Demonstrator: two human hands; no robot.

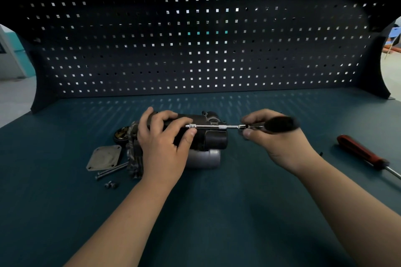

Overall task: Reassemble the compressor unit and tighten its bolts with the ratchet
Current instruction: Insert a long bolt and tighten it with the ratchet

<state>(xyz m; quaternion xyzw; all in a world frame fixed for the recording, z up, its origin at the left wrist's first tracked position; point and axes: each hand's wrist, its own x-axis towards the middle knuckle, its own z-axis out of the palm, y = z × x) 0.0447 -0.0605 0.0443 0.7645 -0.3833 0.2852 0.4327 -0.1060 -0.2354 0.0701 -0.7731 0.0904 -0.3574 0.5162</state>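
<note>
Bolt-tightening seems in hand: the left hand [161, 143] closes its grip over the compressor unit [214, 138] on the worktop [217, 201]; the right hand [271, 141] grasps the ratchet [280, 124], extension bar [217, 126] lying across the unit. Next: seat its tip squarely on a bolt

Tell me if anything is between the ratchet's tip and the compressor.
Only the left hand: it holds the compressor, with forefinger above and thumb below the tip of the ratchet, which the right hand holds level. Whether the tip meets a bolt is hidden by those fingers.
</note>
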